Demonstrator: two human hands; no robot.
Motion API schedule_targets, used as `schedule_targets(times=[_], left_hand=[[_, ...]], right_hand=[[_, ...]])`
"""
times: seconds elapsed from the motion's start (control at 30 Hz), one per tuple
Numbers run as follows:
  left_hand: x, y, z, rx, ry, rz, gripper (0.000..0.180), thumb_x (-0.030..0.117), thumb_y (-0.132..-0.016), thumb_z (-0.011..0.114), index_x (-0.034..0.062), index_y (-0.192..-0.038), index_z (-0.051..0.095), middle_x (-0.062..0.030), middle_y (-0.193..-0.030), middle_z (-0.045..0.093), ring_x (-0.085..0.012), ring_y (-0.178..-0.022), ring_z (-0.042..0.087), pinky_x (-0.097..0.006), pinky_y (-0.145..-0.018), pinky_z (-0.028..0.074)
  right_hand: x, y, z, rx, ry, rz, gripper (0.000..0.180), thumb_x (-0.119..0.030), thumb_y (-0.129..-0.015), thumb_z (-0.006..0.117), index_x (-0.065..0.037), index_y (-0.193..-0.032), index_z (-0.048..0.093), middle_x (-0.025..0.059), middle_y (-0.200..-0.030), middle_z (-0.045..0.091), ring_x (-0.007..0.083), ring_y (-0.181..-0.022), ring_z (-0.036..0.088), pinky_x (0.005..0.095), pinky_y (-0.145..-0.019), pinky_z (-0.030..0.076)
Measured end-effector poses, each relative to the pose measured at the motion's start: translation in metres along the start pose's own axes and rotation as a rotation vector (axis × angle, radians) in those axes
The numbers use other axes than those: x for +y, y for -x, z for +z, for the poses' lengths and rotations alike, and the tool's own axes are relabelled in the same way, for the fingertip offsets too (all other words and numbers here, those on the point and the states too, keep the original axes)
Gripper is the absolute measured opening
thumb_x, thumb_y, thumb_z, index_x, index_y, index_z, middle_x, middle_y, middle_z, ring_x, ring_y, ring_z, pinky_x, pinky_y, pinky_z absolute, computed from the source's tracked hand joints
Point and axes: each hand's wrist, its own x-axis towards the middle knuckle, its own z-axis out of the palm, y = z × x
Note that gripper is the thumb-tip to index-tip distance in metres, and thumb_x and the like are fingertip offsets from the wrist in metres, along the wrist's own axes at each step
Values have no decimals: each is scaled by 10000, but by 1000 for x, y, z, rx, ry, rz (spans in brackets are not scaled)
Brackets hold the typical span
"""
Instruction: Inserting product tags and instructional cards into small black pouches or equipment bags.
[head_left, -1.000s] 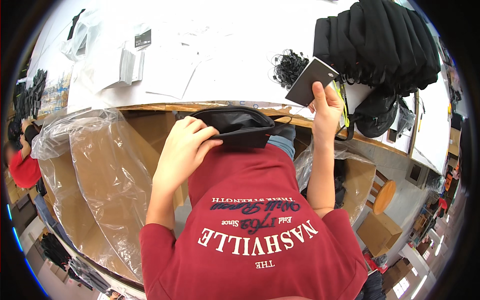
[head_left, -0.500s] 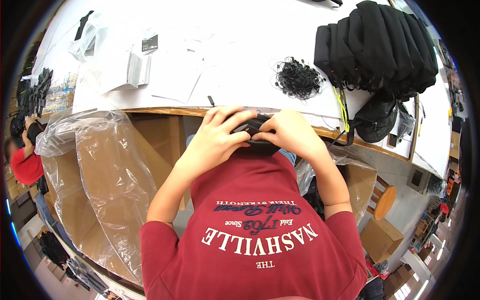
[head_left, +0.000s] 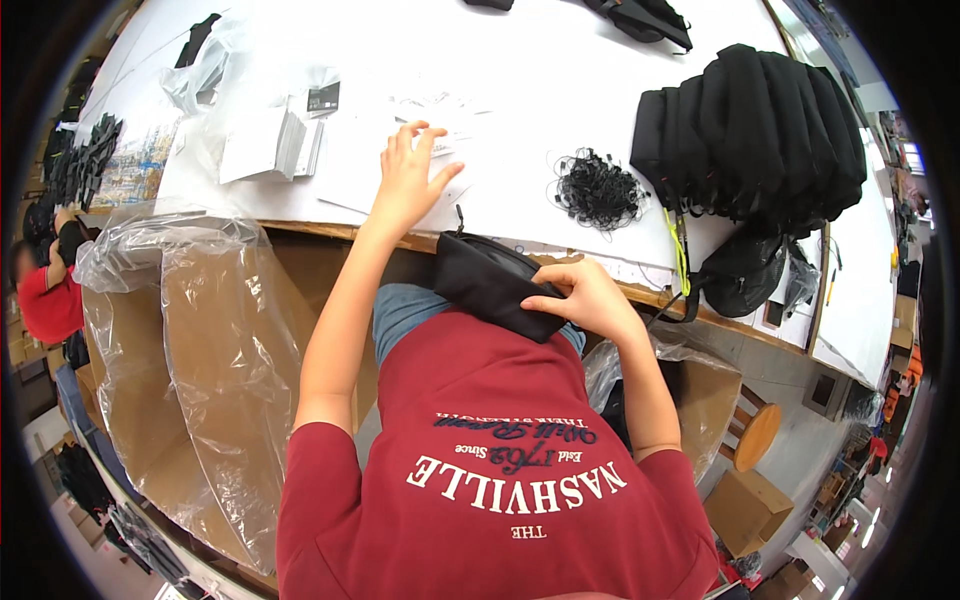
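Observation:
A black fabric pouch [head_left: 490, 285] hangs tilted at the table's front edge, over my lap. My right hand [head_left: 585, 298] pinches its right end between thumb and fingers. Away from the pouch, my left hand [head_left: 408, 185] stretches over the white tabletop, fingers spread, with nothing in it. Loose white papers [head_left: 470, 108] lie just beyond its fingertips. To its left stands a stack of white cards or leaflets [head_left: 265, 150]. A heap of thin black cord loops [head_left: 600, 190] rests on the table farther right.
Black bags [head_left: 750, 135] stand in a row at the right, a black mesh bag [head_left: 745, 275] before them. Plastic-lined cardboard [head_left: 220, 380] is below the table at left. A wooden stool [head_left: 757, 437] stands lower right. Another person's red sleeve [head_left: 48, 300] shows far left.
My left hand has let go of the pouch and moved up and forward over the table, its fingers spreading. The pouch has tilted, its right end lower, still in my right hand.

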Motion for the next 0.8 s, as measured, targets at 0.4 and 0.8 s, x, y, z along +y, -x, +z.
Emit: schedule_targets(times=[0.4, 0.8], left_hand=[[85, 1, -58, -225, 620, -154, 117, 126, -820, 682, 36, -888, 652, -70, -840, 650, -236, -902, 582, -338, -873, 416], [94, -12, -66, -658, 234, 222, 236, 174, -802, 680, 66, -1009, 643, -97, -1040, 640, -270, -1015, 561, -365, -896, 427]], right_hand=[[-12, 11, -3, 224, 305, -321, 175, -224, -731, 751, -99, -833, 682, 90, -616, 602, 253, -543, 582, 323, -515, 442], [-37, 6, -24, 284, 602, -515, 142, -206, -722, 736, -117, -816, 680, 46, -576, 582, 231, -531, 581, 342, -496, 447]])
